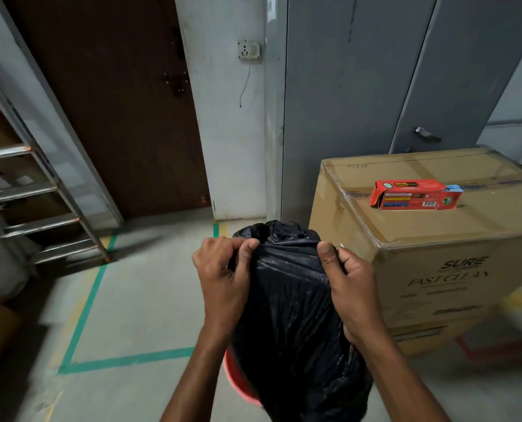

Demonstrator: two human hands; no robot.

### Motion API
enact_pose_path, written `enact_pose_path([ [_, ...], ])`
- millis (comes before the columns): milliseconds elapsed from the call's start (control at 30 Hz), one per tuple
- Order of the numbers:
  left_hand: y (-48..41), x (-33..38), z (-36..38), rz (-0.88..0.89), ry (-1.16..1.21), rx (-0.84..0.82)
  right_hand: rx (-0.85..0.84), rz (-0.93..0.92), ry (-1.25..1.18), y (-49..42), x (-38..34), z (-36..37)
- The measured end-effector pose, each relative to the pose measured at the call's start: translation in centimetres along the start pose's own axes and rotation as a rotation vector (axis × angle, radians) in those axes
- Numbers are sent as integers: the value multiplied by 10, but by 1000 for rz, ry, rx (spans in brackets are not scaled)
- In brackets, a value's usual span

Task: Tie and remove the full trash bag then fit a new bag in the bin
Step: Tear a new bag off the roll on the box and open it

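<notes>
the black trash bag [290, 300] hides most of the red bin [238, 382] under it, only a sliver of rim showing, and the frame cuts off the bag's bottom. the left hand [223, 269] and right hand [348, 275] each pinch its bunched top between thumb and curled fingers. the grey floor [150, 284] carries green tape [125, 359] and, just beside the bag, a cardboard box [421, 239] with a red carton [415, 194] near its top's far edge.

Black trash bag [290, 306], crinkled, upright, hanging above red bin [233, 376]
</notes>
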State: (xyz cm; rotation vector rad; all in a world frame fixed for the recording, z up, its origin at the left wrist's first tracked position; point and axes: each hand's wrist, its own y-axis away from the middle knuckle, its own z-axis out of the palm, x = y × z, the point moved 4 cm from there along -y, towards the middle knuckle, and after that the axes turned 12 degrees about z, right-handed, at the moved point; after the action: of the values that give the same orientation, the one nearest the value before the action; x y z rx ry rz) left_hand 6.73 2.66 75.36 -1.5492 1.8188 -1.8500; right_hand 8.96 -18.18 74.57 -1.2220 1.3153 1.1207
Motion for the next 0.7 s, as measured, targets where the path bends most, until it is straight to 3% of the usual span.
enact_pose_path([
  [133,6,24,-16,31,-56,80,-29,20,-73,0,-12,9],
  [267,21,57,-10,217,-207,-74,-62,9,-166,0,-30,17],
  [433,31,62,1,212,-228,-132,-133,21,-219,4,-43,22],
  [533,27,60,-2,208,-175,-73,-139,11,-143,-1,-49,20],
  [700,1,52,-11,24,46,-32,68,-94,157,-14,-55,-6],
])
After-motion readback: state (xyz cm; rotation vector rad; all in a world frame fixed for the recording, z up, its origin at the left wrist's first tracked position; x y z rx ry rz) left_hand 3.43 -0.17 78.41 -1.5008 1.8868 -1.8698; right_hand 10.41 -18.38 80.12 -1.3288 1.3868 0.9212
